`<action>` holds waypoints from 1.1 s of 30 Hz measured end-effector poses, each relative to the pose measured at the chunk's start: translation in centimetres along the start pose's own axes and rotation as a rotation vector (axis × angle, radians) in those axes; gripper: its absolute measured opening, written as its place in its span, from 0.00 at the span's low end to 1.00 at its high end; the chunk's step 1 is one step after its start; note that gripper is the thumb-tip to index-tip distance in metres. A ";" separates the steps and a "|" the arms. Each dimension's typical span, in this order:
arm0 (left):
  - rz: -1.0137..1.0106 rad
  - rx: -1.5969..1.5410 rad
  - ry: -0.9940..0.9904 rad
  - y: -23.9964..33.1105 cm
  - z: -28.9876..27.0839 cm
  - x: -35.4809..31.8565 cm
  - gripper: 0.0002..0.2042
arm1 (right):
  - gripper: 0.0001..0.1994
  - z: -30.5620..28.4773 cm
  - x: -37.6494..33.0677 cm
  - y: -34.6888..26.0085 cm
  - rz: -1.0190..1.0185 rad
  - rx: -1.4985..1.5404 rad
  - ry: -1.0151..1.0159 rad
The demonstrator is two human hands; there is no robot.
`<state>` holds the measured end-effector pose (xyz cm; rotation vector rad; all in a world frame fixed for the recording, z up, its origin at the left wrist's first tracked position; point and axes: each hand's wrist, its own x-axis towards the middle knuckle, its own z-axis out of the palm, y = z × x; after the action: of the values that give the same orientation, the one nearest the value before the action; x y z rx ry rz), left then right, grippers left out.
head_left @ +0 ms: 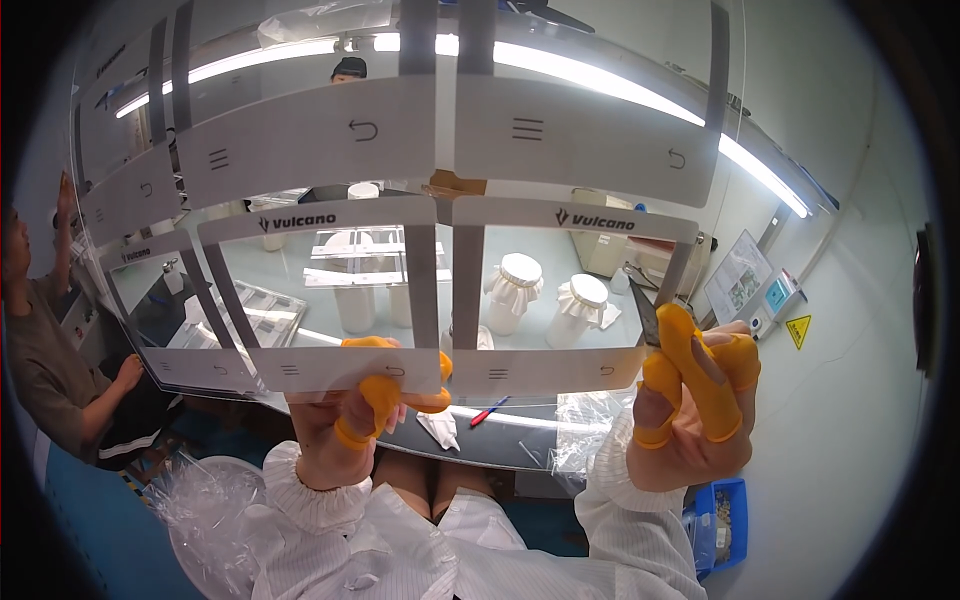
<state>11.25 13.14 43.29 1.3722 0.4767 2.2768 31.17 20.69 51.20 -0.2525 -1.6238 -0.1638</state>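
Left hand [345,425], in orange finger cots, pinches the lower edge of a large transparent printed sheet [400,230]; the sheet rises above the grip, filling the view. Right hand [695,400], beside the sheet's lower right corner, closes on dark tweezers [645,312].

- A clean factory assembly room — an electronics or screen-parts workshop.
- White anti-static smock sleeves [330,500] and orange finger cots [690,350] on the worker.
- Long fluorescent tube lights [600,75] overhead.
- Pale workbench [500,445] carrying white cloth-capped jars [517,290].
- Yellow warning triangle [798,330] on the wall — another person [45,370] seated nearby.
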 end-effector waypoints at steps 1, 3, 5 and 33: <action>-0.026 0.086 0.014 0.2 0.0 0.0 0.20 | 0.16 0.0 0.0 0.0 0.001 0.002 -0.001; -0.051 0.174 0.030 0.3 0.1 0.2 0.20 | 0.15 0.0 0.0 0.0 -0.014 0.015 -0.028; -0.060 0.168 0.049 0.3 0.4 0.2 0.22 | 0.15 -0.1 0.1 0.0 -0.014 0.007 -0.040; -0.026 0.214 0.082 -0.2 -1.7 0.1 0.15 | 0.17 1.7 -2.4 3.7 0.283 0.160 0.251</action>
<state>9.72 13.21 42.52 1.3656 0.7804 2.3214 30.61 24.58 48.49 -0.3220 -1.3283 0.1457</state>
